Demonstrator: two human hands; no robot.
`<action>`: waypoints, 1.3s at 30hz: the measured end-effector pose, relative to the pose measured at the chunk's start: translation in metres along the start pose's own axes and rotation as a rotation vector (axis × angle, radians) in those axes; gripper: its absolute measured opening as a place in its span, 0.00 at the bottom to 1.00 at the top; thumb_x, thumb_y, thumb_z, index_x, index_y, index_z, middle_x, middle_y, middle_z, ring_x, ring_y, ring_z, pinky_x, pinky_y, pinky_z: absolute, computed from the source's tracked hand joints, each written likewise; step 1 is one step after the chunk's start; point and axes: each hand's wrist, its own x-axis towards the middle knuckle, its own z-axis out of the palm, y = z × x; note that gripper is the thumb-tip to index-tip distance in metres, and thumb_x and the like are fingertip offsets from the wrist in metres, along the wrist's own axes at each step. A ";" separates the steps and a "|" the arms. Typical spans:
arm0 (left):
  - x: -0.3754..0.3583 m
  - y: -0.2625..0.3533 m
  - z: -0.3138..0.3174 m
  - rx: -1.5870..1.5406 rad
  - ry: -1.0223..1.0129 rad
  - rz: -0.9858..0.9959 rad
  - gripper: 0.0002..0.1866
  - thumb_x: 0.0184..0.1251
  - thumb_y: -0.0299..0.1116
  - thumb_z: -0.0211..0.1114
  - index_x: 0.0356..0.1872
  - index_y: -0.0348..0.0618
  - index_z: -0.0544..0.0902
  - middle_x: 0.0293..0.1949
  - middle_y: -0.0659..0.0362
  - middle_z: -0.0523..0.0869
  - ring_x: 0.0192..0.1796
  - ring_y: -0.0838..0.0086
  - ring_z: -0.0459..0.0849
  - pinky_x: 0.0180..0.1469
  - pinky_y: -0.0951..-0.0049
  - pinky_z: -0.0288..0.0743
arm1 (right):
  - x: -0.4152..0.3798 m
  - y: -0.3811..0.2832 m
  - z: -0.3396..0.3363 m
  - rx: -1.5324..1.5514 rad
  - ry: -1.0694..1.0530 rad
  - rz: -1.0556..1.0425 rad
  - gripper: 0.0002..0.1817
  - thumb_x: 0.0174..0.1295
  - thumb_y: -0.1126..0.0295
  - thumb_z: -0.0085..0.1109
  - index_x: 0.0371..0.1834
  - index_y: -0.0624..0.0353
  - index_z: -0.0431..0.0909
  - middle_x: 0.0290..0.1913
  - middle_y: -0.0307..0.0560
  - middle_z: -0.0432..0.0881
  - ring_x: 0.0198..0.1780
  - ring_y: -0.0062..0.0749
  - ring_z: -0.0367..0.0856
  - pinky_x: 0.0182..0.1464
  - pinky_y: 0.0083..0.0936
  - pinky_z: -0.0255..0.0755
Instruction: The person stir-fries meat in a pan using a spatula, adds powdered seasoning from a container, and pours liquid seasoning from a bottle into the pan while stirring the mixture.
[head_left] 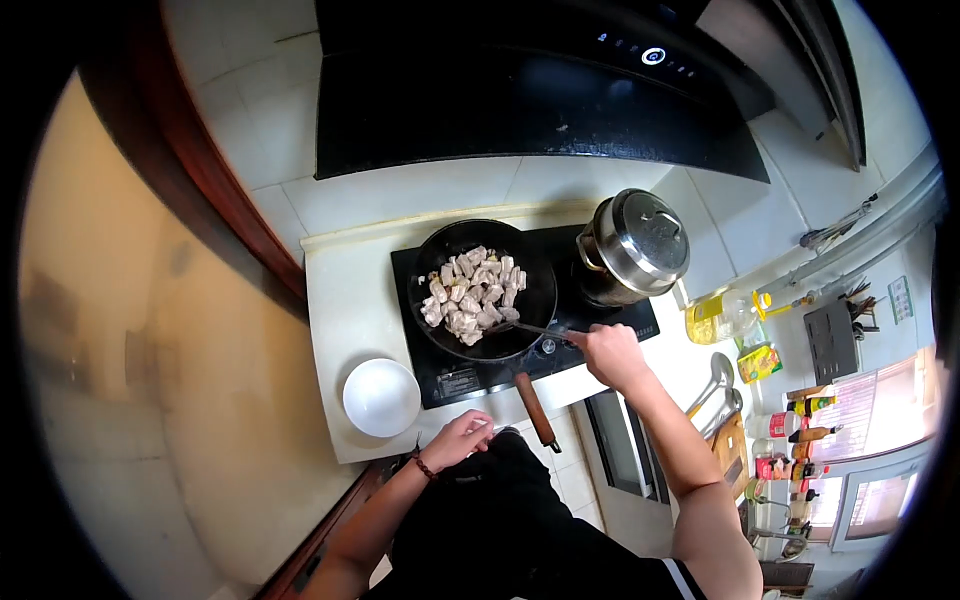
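My right hand [613, 355] is closed around the handle of a spatula [545, 329], whose far end reaches into a black wok [540, 270]. Pale chunks of meat [470, 290] lie heaped in the wok, and the spatula's tip is among them at the lower right. Beside the hob's front edge, close to my body, my left hand [457, 440] has its fingers loosely curled, with nothing visible in them. It is apart from the wok's wooden handle [537, 410], which points toward me. A white bowl [381, 397] stands on the counter to its left.
The wok sits on a black hob [450, 385]. A lidded steel pot [635, 248] stands to its right. A range hood [520, 110] hangs above. Farther right are an oil bottle [722, 316], a yellow packet [759, 364], ladles [718, 380] and several condiment bottles.
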 end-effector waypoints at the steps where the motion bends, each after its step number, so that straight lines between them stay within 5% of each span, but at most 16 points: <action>1: -0.002 0.001 0.000 -0.037 0.002 0.023 0.15 0.84 0.39 0.59 0.62 0.44 0.76 0.45 0.57 0.87 0.40 0.77 0.87 0.40 0.77 0.81 | -0.003 0.001 -0.005 0.045 0.019 0.038 0.15 0.73 0.63 0.53 0.52 0.47 0.90 0.30 0.54 0.86 0.30 0.50 0.88 0.30 0.43 0.78; 6: -0.003 0.008 0.004 -0.091 -0.045 0.027 0.15 0.84 0.37 0.59 0.61 0.40 0.76 0.45 0.56 0.87 0.40 0.76 0.87 0.45 0.75 0.83 | -0.008 0.008 -0.041 0.113 0.095 0.163 0.22 0.64 0.70 0.56 0.60 0.44 0.88 0.30 0.51 0.84 0.29 0.48 0.86 0.31 0.42 0.78; 9: 0.001 0.017 0.013 -0.157 -0.108 0.015 0.16 0.84 0.37 0.59 0.62 0.40 0.76 0.45 0.56 0.87 0.41 0.76 0.87 0.46 0.75 0.83 | 0.010 0.002 -0.007 0.092 0.169 0.171 0.25 0.65 0.72 0.57 0.65 0.43 0.84 0.33 0.50 0.83 0.29 0.47 0.86 0.30 0.42 0.78; 18: 0.007 0.041 0.033 -0.022 -0.099 0.033 0.15 0.85 0.36 0.56 0.64 0.42 0.76 0.48 0.57 0.85 0.44 0.78 0.85 0.51 0.73 0.84 | -0.044 0.010 0.024 0.154 0.080 0.203 0.22 0.67 0.70 0.55 0.62 0.43 0.86 0.32 0.51 0.83 0.28 0.48 0.85 0.30 0.42 0.78; 21: 0.010 0.059 0.060 -0.034 -0.116 0.042 0.15 0.85 0.36 0.56 0.64 0.42 0.76 0.47 0.58 0.85 0.45 0.77 0.85 0.51 0.73 0.84 | -0.067 0.015 0.040 0.474 0.235 0.329 0.19 0.66 0.72 0.60 0.60 0.48 0.87 0.29 0.54 0.84 0.31 0.55 0.84 0.35 0.47 0.79; 25: 0.019 0.084 0.109 0.011 -0.187 0.060 0.15 0.85 0.35 0.56 0.64 0.41 0.76 0.47 0.58 0.85 0.45 0.77 0.86 0.50 0.74 0.82 | -0.111 0.019 0.085 0.886 0.478 0.351 0.18 0.69 0.70 0.60 0.61 0.51 0.86 0.39 0.60 0.88 0.38 0.54 0.88 0.42 0.44 0.82; 28: 0.034 0.096 0.169 0.097 -0.236 0.030 0.15 0.85 0.33 0.55 0.65 0.40 0.76 0.47 0.57 0.85 0.43 0.76 0.86 0.48 0.75 0.82 | -0.188 0.034 0.121 1.190 0.461 0.545 0.19 0.71 0.68 0.62 0.65 0.50 0.84 0.39 0.60 0.88 0.33 0.47 0.86 0.41 0.36 0.79; 31: 0.065 0.082 0.249 0.205 -0.328 -0.006 0.14 0.85 0.32 0.55 0.64 0.39 0.76 0.47 0.57 0.85 0.42 0.77 0.86 0.48 0.76 0.82 | -0.295 0.053 0.172 1.363 0.572 0.744 0.18 0.74 0.67 0.62 0.66 0.52 0.83 0.42 0.51 0.92 0.32 0.20 0.75 0.41 0.25 0.76; 34: 0.105 0.052 0.342 0.284 -0.420 -0.067 0.14 0.84 0.33 0.57 0.62 0.41 0.78 0.45 0.57 0.87 0.41 0.78 0.86 0.46 0.77 0.82 | -0.413 0.076 0.212 1.394 0.608 1.066 0.20 0.72 0.66 0.63 0.67 0.47 0.82 0.34 0.56 0.86 0.28 0.29 0.69 0.37 0.25 0.73; 36: 0.130 0.032 0.406 0.305 -0.489 -0.116 0.14 0.84 0.34 0.57 0.62 0.41 0.78 0.45 0.57 0.87 0.40 0.78 0.86 0.46 0.77 0.82 | -0.491 0.089 0.265 1.070 0.830 1.109 0.21 0.72 0.67 0.64 0.67 0.47 0.83 0.43 0.56 0.89 0.29 0.36 0.83 0.38 0.30 0.78; 39: 0.157 0.009 0.490 0.359 -0.580 -0.171 0.14 0.84 0.35 0.58 0.62 0.41 0.78 0.45 0.58 0.87 0.40 0.78 0.86 0.45 0.77 0.82 | -0.598 0.112 0.297 0.879 0.826 1.327 0.17 0.70 0.68 0.65 0.61 0.53 0.85 0.35 0.50 0.87 0.32 0.40 0.85 0.38 0.31 0.78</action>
